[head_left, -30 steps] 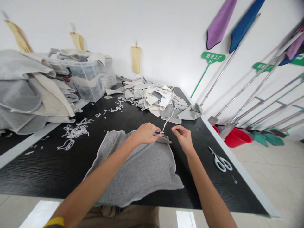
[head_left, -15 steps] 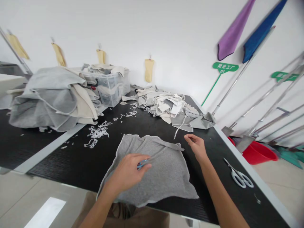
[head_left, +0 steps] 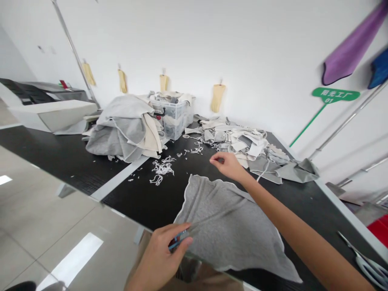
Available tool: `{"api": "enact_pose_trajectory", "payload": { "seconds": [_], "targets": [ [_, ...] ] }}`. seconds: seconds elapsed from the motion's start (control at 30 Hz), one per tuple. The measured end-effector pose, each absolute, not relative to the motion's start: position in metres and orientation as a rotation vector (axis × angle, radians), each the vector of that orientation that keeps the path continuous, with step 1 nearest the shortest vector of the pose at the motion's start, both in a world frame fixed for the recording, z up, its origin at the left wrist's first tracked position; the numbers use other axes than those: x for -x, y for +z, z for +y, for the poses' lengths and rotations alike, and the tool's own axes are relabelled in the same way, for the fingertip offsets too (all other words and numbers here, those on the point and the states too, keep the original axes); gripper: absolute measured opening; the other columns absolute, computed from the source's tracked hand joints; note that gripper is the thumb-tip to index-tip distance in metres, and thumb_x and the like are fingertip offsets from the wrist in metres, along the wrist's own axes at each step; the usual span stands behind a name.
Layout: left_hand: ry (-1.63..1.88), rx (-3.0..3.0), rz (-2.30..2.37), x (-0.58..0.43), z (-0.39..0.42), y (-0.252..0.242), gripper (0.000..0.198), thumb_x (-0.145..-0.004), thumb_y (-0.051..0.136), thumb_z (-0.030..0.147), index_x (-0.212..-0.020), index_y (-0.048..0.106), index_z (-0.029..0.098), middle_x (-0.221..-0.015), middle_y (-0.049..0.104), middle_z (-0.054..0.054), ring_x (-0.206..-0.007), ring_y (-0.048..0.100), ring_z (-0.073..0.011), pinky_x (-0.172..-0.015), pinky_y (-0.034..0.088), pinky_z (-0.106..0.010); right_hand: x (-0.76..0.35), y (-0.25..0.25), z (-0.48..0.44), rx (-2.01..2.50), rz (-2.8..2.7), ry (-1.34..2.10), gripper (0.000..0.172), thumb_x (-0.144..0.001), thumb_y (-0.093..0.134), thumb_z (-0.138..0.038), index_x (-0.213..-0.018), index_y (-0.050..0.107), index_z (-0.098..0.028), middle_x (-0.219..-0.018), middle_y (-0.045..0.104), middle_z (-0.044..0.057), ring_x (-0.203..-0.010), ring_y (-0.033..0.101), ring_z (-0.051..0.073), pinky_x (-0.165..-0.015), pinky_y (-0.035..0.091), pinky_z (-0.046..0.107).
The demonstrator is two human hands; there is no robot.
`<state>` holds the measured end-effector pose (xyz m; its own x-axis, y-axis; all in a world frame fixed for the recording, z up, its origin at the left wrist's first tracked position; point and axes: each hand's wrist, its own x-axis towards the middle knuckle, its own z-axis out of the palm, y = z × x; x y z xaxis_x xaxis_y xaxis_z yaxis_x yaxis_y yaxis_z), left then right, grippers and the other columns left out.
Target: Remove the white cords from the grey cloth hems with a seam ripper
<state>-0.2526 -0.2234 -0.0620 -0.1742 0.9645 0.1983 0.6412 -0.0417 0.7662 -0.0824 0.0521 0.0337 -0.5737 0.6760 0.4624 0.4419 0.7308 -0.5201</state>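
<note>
A grey cloth with a pale stitched edge (head_left: 230, 226) lies spread at the table's near side. My left hand (head_left: 159, 254), at the cloth's near left edge, is closed around a small blue tool (head_left: 178, 241) mostly hidden by the fingers. Above the cloth's far edge, my right hand (head_left: 230, 165) is held in a pinch; whatever is between its fingertips, if anything, is too small to make out. To the left of that hand, a tangle of white thread ends (head_left: 163, 169) sits on the black tabletop (head_left: 145, 202).
White-handled scissors (head_left: 371, 266) lie at the right edge. Behind are a heap of grey and cream fabric pieces (head_left: 242, 139), a clear plastic box of cloth (head_left: 176, 121) and a large grey cloth pile (head_left: 121, 129). Yellow gloves (head_left: 217, 98) hang on the wall.
My right hand has moved left, from beside the cloth's right corner toward the thread tangle. My left hand, still around the blue tool, is nearer the cloth's left edge. The view has turned left.
</note>
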Motion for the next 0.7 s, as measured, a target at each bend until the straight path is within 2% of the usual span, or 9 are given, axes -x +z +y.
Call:
{"api": "enact_pose_trajectory", "payload": {
  "seconds": [0.1,0.27,0.43,0.5,0.63,0.7],
  "targets": [
    [1.121,-1.694,1.821,0.252,-0.23,-0.068,0.028,-0.085,0.062,0.046,-0.11,0.072,0.042,-0.108,0.076,0.001,-0.099,0.07,-0.0235,-0.086,0.061,-0.036,0.153,0.021,0.069,0.787,-2.412,0.412,0.014,-0.08,0.062,-0.017,-0.076,0.075,-0.019,-0.074,0.073,0.004,-0.065,0.062,0.016,-0.065,0.046,0.027],
    [1.168,-1.734,1.776,0.257,-0.237,-0.078,0.03,-0.082,0.065,0.044,-0.112,0.071,0.044,-0.106,0.076,0.001,-0.094,0.072,-0.0229,-0.08,0.063,-0.033,0.24,-0.017,0.087,0.72,-2.58,0.378,0.018,-0.08,0.06,-0.013,-0.083,0.077,-0.016,-0.08,0.075,0.006,-0.071,0.065,0.018,-0.069,0.046,0.026],
    [1.262,-1.759,1.767,0.265,-0.238,-0.085,0.03,-0.082,0.066,0.042,-0.111,0.072,0.041,-0.103,0.077,0.001,-0.09,0.073,-0.021,-0.076,0.063,-0.028,0.28,-0.04,0.091,0.617,-2.71,0.407,0.028,-0.077,0.056,-0.003,-0.087,0.078,-0.018,-0.089,0.077,0.004,-0.084,0.069,0.017,-0.078,0.047,0.023],
    [1.239,-1.802,1.779,0.268,-0.238,-0.083,0.03,-0.082,0.067,0.04,-0.112,0.072,0.038,-0.104,0.077,0.0,-0.089,0.073,-0.0202,-0.077,0.062,-0.026,0.287,-0.043,0.089,0.597,-2.747,0.403,0.028,-0.08,0.056,-0.006,-0.09,0.078,-0.02,-0.093,0.077,0.003,-0.089,0.069,0.018,-0.08,0.048,0.023],
    [1.136,-1.912,1.776,0.271,-0.238,-0.076,0.03,-0.085,0.067,0.035,-0.115,0.071,0.032,-0.105,0.077,-0.001,-0.091,0.073,-0.0178,-0.081,0.06,-0.023,0.288,-0.04,0.085,0.583,-2.788,0.399,0.026,-0.091,0.055,-0.03,-0.107,0.075,-0.025,-0.099,0.076,0.002,-0.095,0.069,0.02,-0.081,0.049,0.025],
    [1.11,-1.932,1.785,0.271,-0.239,-0.074,0.029,-0.086,0.067,0.035,-0.114,0.072,0.031,-0.104,0.077,-0.001,-0.09,0.073,-0.018,-0.081,0.059,-0.023,0.285,-0.036,0.084,0.588,-2.802,0.399,0.03,-0.094,0.052,-0.031,-0.116,0.072,-0.028,-0.1,0.076,0.001,-0.097,0.069,0.019,-0.083,0.049,0.025]
  ]
}}
